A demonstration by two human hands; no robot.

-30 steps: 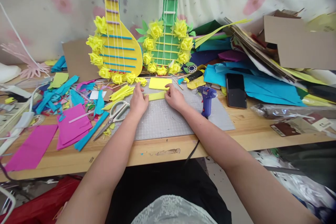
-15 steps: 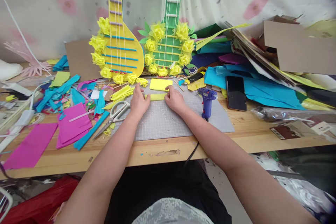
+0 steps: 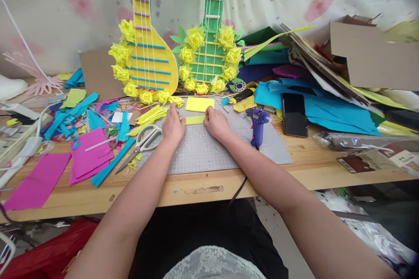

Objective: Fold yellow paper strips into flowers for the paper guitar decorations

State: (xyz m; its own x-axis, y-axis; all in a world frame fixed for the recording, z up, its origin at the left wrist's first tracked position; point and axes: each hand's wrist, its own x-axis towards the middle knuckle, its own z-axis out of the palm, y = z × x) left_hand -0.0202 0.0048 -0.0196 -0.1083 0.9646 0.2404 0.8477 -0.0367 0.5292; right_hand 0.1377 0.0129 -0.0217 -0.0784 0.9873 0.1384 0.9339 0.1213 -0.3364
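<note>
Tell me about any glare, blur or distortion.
Head view: soft, even light; highlights on the clear plastic packaging; upper-right corner dark; wide-angle stretch toward the edges; fine detail soft around the left hand, right hand and yellow strip.

We extend both bare arms forward, elbows wide of the hands. Our left arm (image 3: 144, 192) enters between 7 and 8 o'clock and points toward 1 o'clock. Our right arm (image 3: 271, 178) enters at 4 o'clock and points toward 10 o'clock. We position the left hand (image 3: 173, 126) at 9 o'clock of the right hand (image 3: 218, 124), the two apart and nearly level. The backs of both hands face upward. Left fingers (image 3: 172, 110): directed toward 12 o'clock, thumb (image 3: 182, 123) set apart. Right fingers (image 3: 210, 113): curled. We cannot confirm either grip's closure.
</note>
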